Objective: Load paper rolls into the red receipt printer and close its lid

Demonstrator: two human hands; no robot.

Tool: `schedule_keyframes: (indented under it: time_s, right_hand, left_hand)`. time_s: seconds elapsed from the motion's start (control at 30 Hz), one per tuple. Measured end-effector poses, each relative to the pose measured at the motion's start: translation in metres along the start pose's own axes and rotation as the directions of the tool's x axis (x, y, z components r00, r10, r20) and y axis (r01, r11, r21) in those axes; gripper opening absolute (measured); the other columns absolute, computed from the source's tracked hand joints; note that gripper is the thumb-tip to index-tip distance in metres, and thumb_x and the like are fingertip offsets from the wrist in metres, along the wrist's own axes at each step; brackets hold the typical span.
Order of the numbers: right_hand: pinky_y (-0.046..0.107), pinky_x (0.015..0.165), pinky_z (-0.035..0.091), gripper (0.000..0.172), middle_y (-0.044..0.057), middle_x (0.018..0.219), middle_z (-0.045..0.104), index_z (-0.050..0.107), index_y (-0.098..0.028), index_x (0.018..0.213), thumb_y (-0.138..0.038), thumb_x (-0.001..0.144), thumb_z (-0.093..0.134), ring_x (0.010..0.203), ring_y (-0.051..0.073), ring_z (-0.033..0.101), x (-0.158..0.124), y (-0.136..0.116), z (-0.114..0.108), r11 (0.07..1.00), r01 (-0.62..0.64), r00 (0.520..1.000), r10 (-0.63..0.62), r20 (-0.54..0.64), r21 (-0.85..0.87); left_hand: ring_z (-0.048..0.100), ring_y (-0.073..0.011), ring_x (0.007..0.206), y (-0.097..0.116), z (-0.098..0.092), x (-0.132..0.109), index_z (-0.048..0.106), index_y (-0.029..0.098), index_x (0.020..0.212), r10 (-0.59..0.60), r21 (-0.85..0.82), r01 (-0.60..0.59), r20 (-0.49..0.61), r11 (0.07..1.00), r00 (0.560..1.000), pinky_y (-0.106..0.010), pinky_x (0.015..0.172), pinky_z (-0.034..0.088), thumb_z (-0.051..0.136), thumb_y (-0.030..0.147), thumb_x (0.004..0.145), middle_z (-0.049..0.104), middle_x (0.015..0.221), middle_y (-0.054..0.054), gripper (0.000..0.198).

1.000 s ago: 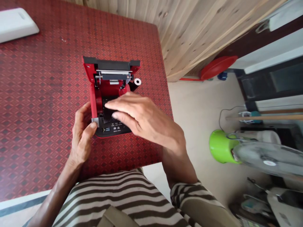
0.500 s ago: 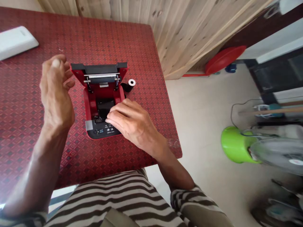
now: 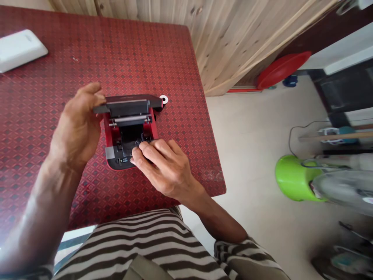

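A small red and black printer (image 3: 108, 134) stands on the table with its lid (image 3: 128, 107) partly raised. My left hand (image 3: 78, 122) holds the lid's left corner, thumb and fingers closed round its edge. From the printer's compartment a glossy black paper strip (image 3: 129, 140) runs toward the front panel. Over the right front of the printer, my right hand (image 3: 164, 165) has its fingers pinched at the strip's loose end; the fingertips are partly hidden. Behind the lid's right corner, a black paper roll (image 3: 164, 99) shows its white core.
The red patterned table (image 3: 186, 167) carries a white rounded box-like object (image 3: 21, 50) at the far left. A wooden panel wall (image 3: 169, 15) borders the table's far side. On the floor to the right are a green stool or bucket (image 3: 293, 177) and a red basin (image 3: 284, 70).
My left hand has moved right and taken hold of the lid, which has tilted down toward me. My right hand has shifted slightly nearer, and the black strip now reaches over the front panel.
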State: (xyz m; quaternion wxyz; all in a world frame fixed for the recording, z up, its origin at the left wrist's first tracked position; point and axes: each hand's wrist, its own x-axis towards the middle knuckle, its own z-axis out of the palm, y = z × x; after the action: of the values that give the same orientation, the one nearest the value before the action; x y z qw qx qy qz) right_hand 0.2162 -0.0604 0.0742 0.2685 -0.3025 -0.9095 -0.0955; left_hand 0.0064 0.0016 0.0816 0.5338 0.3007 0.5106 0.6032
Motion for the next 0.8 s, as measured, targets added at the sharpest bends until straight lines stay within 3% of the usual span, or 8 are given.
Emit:
schedule_keyframes:
  time_s: [0.17,0.37,0.53,0.8]
  right_hand:
    - [0.035,0.067,0.043,0.018,0.004,0.107,0.078,0.072,-0.012,0.108,-0.021,0.093,0.072,0.085,0.018,0.060,-0.010,-0.009,0.000,0.997,-0.076,0.997,0.076,-0.033,0.006]
    - [0.035,0.070,0.046,0.017,0.004,0.109,0.080,0.073,-0.013,0.107,-0.023,0.093,0.073,0.089,0.017,0.062,-0.015,-0.016,-0.001,0.985,-0.171,0.983,0.171,-0.073,0.004]
    - [0.036,0.074,0.049,0.019,0.005,0.109,0.080,0.073,-0.012,0.107,-0.020,0.090,0.076,0.089,0.019,0.065,-0.020,-0.021,0.000,0.971,-0.235,0.965,0.237,-0.112,0.036]
    - [0.036,0.080,0.055,0.023,0.006,0.113,0.080,0.072,-0.011,0.111,-0.018,0.089,0.076,0.094,0.021,0.065,-0.026,-0.027,0.006,0.957,-0.286,0.949,0.291,-0.123,0.055]
  left_hand:
    - [0.063,-0.0229,0.117,-0.019,-0.013,-0.040,0.066,0.018,0.126,-0.001,0.118,-0.007,0.066,0.993,0.998,-0.038,0.103,0.047,0.077,0.019,0.077,0.068,0.130,-0.009,0.050]
    - [0.059,-0.0264,0.132,-0.035,-0.022,-0.051,0.060,0.024,0.139,0.038,0.238,-0.059,0.093,0.970,0.995,-0.041,0.111,0.047,0.082,0.030,0.077,0.063,0.145,-0.008,0.066]
    - [0.061,-0.0271,0.130,-0.041,-0.026,-0.053,0.057,0.027,0.145,0.062,0.273,-0.099,0.142,0.957,0.988,-0.041,0.110,0.050,0.078,0.035,0.083,0.062,0.147,-0.008,0.066]
    - [0.053,-0.0284,0.142,-0.045,-0.021,-0.060,0.056,0.031,0.145,0.123,0.319,-0.166,0.148,0.933,0.981,-0.045,0.122,0.040,0.072,0.034,0.088,0.058,0.152,-0.004,0.059]
